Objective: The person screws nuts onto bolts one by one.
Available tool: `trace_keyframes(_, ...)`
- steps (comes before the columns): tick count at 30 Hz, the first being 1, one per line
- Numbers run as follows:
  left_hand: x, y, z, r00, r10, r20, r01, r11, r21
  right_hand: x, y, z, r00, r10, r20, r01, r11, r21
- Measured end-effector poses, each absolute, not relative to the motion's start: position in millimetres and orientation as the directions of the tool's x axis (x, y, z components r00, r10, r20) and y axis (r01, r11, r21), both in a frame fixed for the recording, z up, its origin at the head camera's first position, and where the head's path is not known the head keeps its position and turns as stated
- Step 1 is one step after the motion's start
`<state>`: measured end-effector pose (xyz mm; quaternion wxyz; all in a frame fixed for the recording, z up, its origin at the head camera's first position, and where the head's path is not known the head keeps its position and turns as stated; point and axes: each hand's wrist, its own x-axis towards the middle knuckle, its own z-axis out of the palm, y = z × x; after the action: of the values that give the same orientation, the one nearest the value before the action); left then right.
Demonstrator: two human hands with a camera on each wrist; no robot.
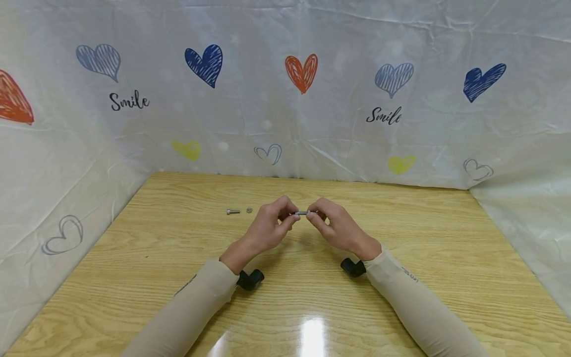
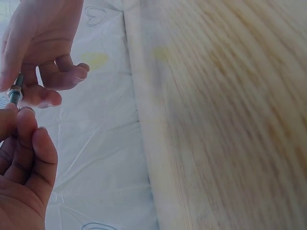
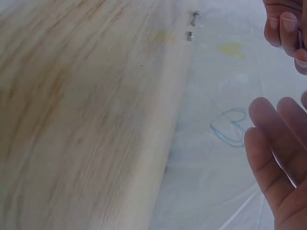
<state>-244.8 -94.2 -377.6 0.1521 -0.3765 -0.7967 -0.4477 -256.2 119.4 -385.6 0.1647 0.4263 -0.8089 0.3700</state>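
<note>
Above the table, my left hand (image 1: 269, 223) pinches one end of a threaded metal bolt (image 1: 302, 213) between thumb and fingers. The bolt lies level between both hands in the head view. On its shank sits a nut (image 2: 15, 89), seen in the left wrist view. Thumb and forefinger of my right hand (image 1: 336, 223) pinch at the nut, while its other fingers are spread loosely. The bolt's head is hidden in the left fingers. To the left on the table lie a second bolt (image 1: 233, 211) and a loose nut (image 1: 249, 210), apart from each other.
The wooden table (image 1: 424, 258) reaches back to a white cloth (image 1: 339, 129) printed with hearts, which also hangs at both sides. Dark wrist mounts (image 1: 251, 280) sit under both forearms. A tiny dark speck (image 1: 146, 257) lies on the left of the table.
</note>
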Motion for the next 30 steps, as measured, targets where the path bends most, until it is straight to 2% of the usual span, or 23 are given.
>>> trace_keyframes(6,-244.7,-94.4,-377.7,-0.668,0.46,0.585,0.74,0.321,0.592,-254.5,118.7,-386.0,-0.611,-0.552,0.567,-0.788,0.36,-0.499)
trace_keyframes(13,-245.1,-94.8,-377.8,-0.665,0.464,0.585,0.741,0.311,0.594,-254.9,117.4,-384.8,-0.567,-0.553,0.611,-0.822,0.337,-0.459)
trace_keyframes(21,-245.2,-94.4,-377.7,-0.668,0.468,0.579,0.737,0.303,0.605,-256.7,119.3,-385.1,-0.557,-0.58,0.595,-0.829,0.346,-0.439)
trace_keyframes(30,-245.4,-94.5,-378.4,-0.667,0.462,0.584,0.739,0.316,0.595,-253.4,118.3,-384.1,-0.599,-0.564,0.568,-0.797,0.353,-0.49)
